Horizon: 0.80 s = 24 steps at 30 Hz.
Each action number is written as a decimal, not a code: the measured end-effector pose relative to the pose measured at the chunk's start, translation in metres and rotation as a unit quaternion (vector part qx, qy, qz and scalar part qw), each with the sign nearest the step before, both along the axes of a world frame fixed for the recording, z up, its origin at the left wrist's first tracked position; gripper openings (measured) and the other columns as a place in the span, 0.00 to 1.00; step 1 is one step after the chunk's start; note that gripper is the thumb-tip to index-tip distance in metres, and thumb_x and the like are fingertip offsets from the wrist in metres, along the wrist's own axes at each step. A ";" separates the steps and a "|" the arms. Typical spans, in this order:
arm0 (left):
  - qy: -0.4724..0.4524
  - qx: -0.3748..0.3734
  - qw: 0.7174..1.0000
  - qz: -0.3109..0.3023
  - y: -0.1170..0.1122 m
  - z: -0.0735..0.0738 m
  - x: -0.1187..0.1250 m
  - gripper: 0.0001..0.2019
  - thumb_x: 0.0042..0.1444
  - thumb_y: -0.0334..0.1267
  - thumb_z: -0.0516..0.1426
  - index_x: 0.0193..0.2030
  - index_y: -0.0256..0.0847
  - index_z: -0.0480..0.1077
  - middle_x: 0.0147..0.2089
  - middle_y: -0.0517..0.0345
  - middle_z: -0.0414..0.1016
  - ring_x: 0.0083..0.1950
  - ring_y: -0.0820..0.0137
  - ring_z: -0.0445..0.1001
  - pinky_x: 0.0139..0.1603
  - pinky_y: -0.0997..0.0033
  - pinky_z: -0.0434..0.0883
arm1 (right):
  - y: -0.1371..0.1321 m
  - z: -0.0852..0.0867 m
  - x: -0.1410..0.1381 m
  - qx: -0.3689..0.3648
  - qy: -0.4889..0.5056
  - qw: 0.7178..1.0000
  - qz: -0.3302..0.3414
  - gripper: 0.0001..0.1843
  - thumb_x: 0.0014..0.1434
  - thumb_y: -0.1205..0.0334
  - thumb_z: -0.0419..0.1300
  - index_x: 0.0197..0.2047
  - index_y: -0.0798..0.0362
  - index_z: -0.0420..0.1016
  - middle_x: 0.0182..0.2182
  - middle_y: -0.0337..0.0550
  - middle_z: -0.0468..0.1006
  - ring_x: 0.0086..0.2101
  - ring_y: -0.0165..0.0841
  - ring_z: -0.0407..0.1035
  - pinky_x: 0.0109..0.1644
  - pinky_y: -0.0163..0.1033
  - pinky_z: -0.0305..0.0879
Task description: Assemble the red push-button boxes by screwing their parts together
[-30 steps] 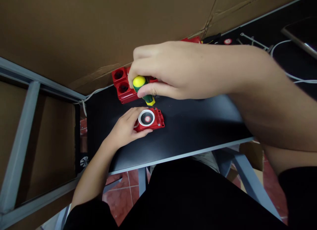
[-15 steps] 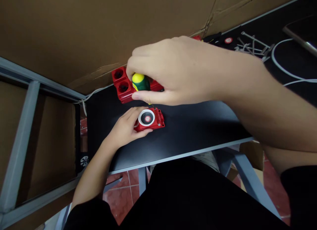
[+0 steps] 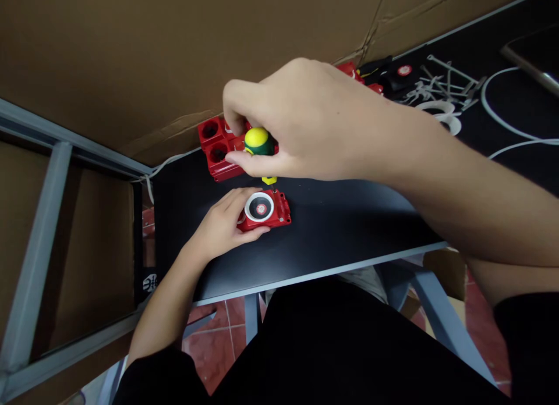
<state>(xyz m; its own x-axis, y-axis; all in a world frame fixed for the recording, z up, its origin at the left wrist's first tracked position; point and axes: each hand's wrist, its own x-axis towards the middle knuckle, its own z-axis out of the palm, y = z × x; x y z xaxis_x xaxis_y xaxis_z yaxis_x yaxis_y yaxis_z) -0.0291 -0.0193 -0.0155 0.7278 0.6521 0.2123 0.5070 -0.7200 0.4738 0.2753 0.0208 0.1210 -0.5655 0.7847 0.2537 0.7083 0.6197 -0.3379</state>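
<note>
My left hand (image 3: 224, 223) grips a red housing (image 3: 279, 214) against the black table, thumb on the near side and fingers on the far side. On the housing's top sits a white ring (image 3: 247, 212) around a dark cone with a small red-and-white emblem (image 3: 261, 208). Above it, my right hand (image 3: 288, 125) is closed around a screwdriver (image 3: 257, 141) with a yellow and green handle. The screwdriver points down, and its tip is at the housing's far right corner. A screw head (image 3: 282, 219) shows at the near right corner.
Behind my hands, red blocks with round holes (image 3: 218, 152) stand by the cardboard wall (image 3: 174, 61). At the right lie loose long screws (image 3: 448, 82), white rings (image 3: 449, 124), a white cable (image 3: 489, 114) and a dark flat device (image 3: 535, 56). A grey metal frame (image 3: 37, 248) rises at the left.
My right hand has turned and shifted slightly, its fingers looser around the screwdriver handle, which has become more upright. My left hand and the red housing have stayed in place.
</note>
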 end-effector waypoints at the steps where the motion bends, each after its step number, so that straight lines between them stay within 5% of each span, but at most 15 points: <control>1: -0.001 -0.002 1.000 -0.001 0.000 0.000 0.000 0.34 0.82 0.58 0.75 0.83 0.43 0.77 0.77 0.35 0.90 0.76 0.42 0.92 0.81 0.38 0.90 | 0.000 0.000 0.001 -0.005 0.009 1.000 0.007 0.12 0.86 0.46 0.70 0.59 0.44 0.84 0.39 0.42 0.90 0.41 0.45 0.82 0.45 0.45 0.58; 16: 0.020 -0.023 0.999 0.019 -0.001 0.002 -0.001 0.36 0.82 0.63 0.74 0.83 0.42 0.78 0.77 0.34 0.90 0.77 0.40 0.91 0.83 0.37 0.89 | 0.011 0.001 0.030 -0.030 0.087 0.981 0.170 0.21 0.80 0.55 0.75 0.71 0.46 0.85 0.55 0.41 0.93 0.50 0.40 0.85 0.63 0.47 0.78; 24: -0.002 -0.009 1.000 -0.003 0.000 0.003 0.001 0.35 0.84 0.61 0.72 0.84 0.41 0.77 0.78 0.34 0.89 0.76 0.42 0.92 0.82 0.40 0.89 | 0.007 0.009 0.038 -0.089 0.069 0.963 0.246 0.23 0.84 0.69 0.63 0.75 0.48 0.85 0.61 0.38 0.93 0.55 0.35 0.83 0.63 0.42 0.76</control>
